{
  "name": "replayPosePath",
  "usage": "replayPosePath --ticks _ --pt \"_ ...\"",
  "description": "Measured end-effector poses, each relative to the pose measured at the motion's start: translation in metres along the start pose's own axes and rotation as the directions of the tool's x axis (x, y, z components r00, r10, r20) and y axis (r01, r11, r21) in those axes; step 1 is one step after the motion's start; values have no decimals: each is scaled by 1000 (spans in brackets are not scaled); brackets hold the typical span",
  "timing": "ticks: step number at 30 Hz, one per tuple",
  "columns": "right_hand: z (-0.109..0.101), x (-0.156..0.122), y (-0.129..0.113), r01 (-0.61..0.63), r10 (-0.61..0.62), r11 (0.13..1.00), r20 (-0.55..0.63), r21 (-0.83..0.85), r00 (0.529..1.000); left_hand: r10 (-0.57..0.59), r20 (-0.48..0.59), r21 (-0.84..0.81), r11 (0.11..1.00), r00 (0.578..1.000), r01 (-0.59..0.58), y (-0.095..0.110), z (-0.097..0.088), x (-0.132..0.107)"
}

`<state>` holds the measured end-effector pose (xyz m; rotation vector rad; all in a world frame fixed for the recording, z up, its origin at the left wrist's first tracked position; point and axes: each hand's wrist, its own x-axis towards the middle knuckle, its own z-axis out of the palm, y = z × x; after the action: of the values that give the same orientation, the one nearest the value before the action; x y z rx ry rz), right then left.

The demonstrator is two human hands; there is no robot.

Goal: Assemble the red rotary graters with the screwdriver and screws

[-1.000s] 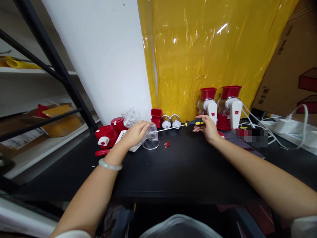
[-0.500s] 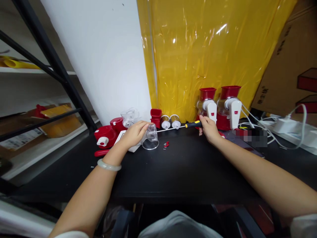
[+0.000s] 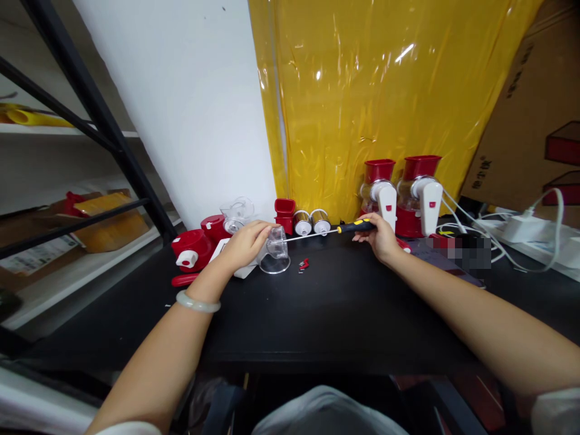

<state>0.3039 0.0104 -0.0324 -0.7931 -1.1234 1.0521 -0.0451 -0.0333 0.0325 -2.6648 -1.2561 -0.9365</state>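
Observation:
My left hand [image 3: 248, 243] is closed on a clear plastic housing [image 3: 277, 261], which rests on the black table and has a wide round rim at its lower end. In my right hand [image 3: 379, 238] is a screwdriver [image 3: 356, 226] with a black and yellow handle, pinched near the handle's end. Its long shaft points left, and the tip reaches into the clear housing, where I cannot make out what it touches. Just right of the housing lie small red pieces [image 3: 304, 264] and tiny metal bits. A white part [image 3: 244, 270] sits under my left hand, partly hidden.
Red grater bases [image 3: 194, 249] stand on the left. Behind are a red hopper [image 3: 285, 212] and two grater drums [image 3: 321, 222]. Two assembled red and white graters [image 3: 423, 196] stand back right, near a phone-like slab [image 3: 435, 260], white cables and a power strip [image 3: 562, 251].
My right hand's fingers have shifted their hold on the screwdriver handle, with the lower fingers now stretched leftward. The left hand and the clear housing stay nearly in place.

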Motion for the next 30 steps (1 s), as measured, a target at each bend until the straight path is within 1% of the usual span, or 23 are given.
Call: replayPosePath --ticks 8,11,13,17,21,26,30 --pt "3 -1 0 40 -45 997 -81 -61 996 -1 -4 13 1000 1000 1 -1 1 0" --pt "4 -1 1 37 -49 992 -98 -121 994 -2 -3 12 1000 1000 2 -1 1 0" --pt "4 0 1 16 -30 993 -108 -120 994 0 -6 9 1000 1000 0 0 1 0" --pt "1 2 1 -25 21 998 -71 -63 997 7 -8 14 1000 1000 -7 -1 1 0" --pt "-1 2 2 20 -23 998 -43 -60 999 7 -8 15 1000 1000 -7 -1 2 0" --pt "1 2 3 6 -10 998 -66 -61 998 0 -7 6 1000 1000 0 -1 2 0" --pt "3 2 5 64 -71 991 -60 -115 996 -8 -7 8 1000 1000 8 0 1 0"
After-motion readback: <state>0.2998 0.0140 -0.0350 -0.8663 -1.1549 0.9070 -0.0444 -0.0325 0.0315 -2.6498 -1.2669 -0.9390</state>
